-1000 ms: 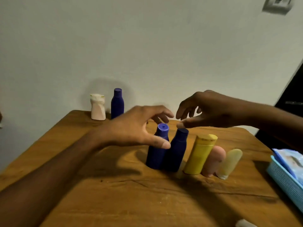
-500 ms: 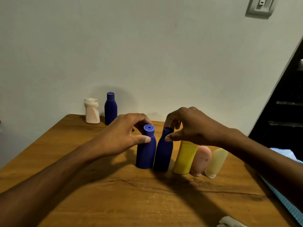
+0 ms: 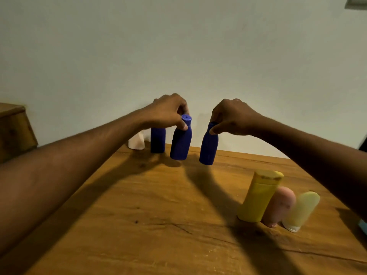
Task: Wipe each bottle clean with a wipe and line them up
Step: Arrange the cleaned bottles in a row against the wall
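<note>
Left hand [image 3: 168,113] and right hand [image 3: 231,118] each pinch a blue bottle's neck, apparently just above the worktop's [image 3: 158,215] far edge.

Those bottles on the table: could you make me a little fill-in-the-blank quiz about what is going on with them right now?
1. Each hand pinches a ____ bottle by its neck: the left hand one, the right hand another.
2. Beside the yellow bottle stands a ____ one.
3. The bottles stand on a ____ table.

Missing words: blue; pink; wooden
</note>
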